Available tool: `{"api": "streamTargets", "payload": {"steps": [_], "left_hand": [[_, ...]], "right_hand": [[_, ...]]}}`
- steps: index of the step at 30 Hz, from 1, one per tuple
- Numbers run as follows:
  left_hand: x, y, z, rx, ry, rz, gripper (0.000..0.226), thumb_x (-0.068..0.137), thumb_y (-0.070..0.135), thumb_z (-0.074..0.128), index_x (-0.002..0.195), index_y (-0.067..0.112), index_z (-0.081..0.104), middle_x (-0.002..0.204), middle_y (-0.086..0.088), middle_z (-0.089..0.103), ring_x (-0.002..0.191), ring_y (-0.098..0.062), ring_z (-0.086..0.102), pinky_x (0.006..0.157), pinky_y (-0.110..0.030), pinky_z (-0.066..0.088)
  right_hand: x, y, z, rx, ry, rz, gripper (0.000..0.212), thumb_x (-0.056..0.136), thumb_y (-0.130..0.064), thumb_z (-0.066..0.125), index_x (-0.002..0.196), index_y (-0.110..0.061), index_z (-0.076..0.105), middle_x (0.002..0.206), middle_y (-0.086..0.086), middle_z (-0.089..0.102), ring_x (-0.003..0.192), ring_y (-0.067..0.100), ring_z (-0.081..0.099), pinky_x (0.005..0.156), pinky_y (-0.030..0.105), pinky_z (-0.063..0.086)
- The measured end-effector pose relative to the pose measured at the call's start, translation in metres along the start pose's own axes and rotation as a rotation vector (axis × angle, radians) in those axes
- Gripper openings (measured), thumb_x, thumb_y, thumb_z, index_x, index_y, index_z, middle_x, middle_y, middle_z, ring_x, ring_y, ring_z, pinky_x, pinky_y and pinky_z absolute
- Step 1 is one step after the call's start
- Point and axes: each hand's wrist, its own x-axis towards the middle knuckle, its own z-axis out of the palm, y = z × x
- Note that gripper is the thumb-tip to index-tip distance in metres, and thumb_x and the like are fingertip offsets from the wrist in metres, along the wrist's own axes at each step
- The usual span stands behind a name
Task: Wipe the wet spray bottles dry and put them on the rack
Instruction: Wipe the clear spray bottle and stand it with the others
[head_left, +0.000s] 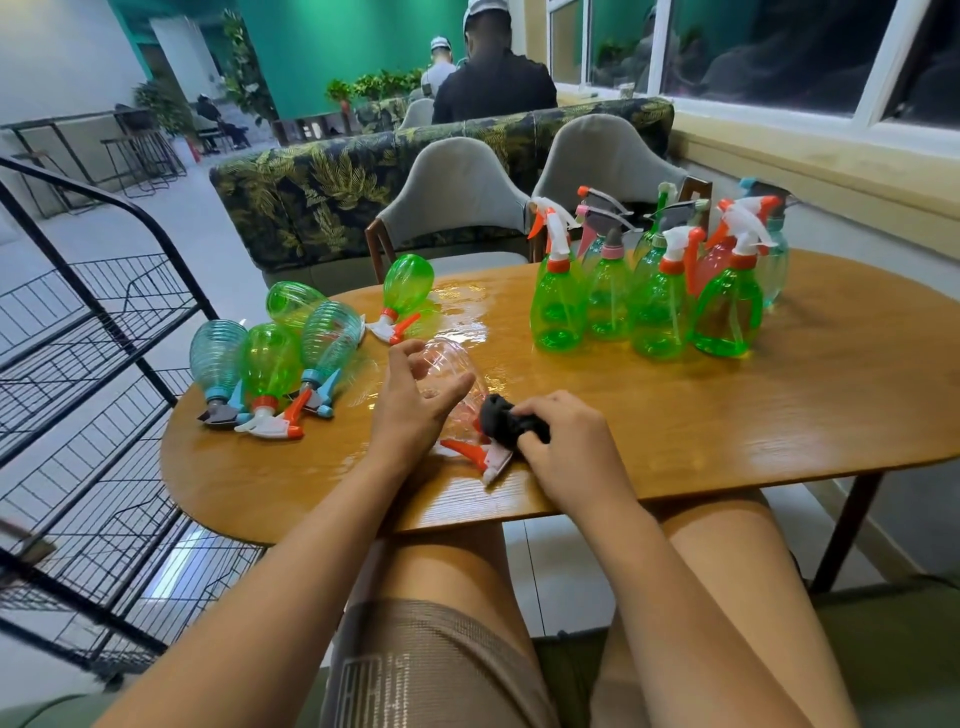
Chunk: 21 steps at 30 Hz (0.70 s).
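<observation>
A clear spray bottle (452, 379) with a white and orange trigger lies on its side on the wooden table (727, 415), nozzle toward me. My left hand (415, 405) curls round its body. My right hand (566, 447) grips a dark cloth (501, 423) and presses it against the bottle near its neck. Several green and blue bottles (270, 364) lie on their sides at the table's left end. Another green bottle (408, 286) lies further back. Several upright bottles (654, 291) stand at the back right. The black wire rack (104, 332) stands to the left of the table.
Water glistens on the tabletop around the lying bottles. Two grey chairs (452, 202) stand behind the table, with a leaf-patterned sofa back beyond them. People sit in the background. A window ledge runs along the right. My knees are under the table's near edge.
</observation>
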Motion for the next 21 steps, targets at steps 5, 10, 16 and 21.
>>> {"api": "streamTargets", "payload": {"steps": [5,10,16,21], "left_hand": [[0.0,0.002,0.0,0.027,-0.014,-0.011,0.085,0.08,0.07,0.079,0.145,0.034,0.037,0.141,0.0,0.056,0.123,-0.018,0.058,0.098,-0.046,0.057],[0.002,0.007,-0.004,0.045,-0.065,-0.013,0.089,0.082,0.067,0.078,0.15,0.03,0.034,0.152,-0.003,0.049,0.131,-0.019,0.054,0.106,-0.049,0.054],[0.008,0.012,-0.018,0.146,-0.147,0.096,0.087,0.089,0.07,0.069,0.159,0.04,0.027,0.167,-0.001,0.03,0.15,-0.022,0.037,0.117,-0.048,0.039],[0.024,0.027,-0.042,0.499,-0.326,0.362,0.058,0.103,0.05,0.057,0.156,0.049,0.034,0.168,0.008,0.03,0.155,-0.019,0.028,0.123,-0.064,0.031]], "right_hand": [[0.005,0.015,-0.011,-0.064,0.071,0.112,0.032,0.095,-0.011,0.067,0.123,-0.023,0.075,0.118,-0.004,0.062,0.105,0.009,0.047,0.084,0.019,0.038],[0.006,0.016,-0.012,0.009,0.175,0.116,0.039,0.095,-0.011,0.068,0.132,-0.02,0.071,0.131,-0.005,0.06,0.121,0.013,0.053,0.087,0.003,0.032],[0.004,0.01,-0.013,0.032,0.136,0.038,0.063,0.1,-0.02,0.069,0.156,-0.04,0.047,0.155,-0.008,0.045,0.141,0.011,0.039,0.114,0.028,0.041],[0.0,0.001,-0.01,-0.159,-0.016,-0.014,0.064,0.103,-0.02,0.055,0.159,-0.047,0.037,0.166,-0.011,0.033,0.151,0.013,0.023,0.123,0.04,0.024]]}}
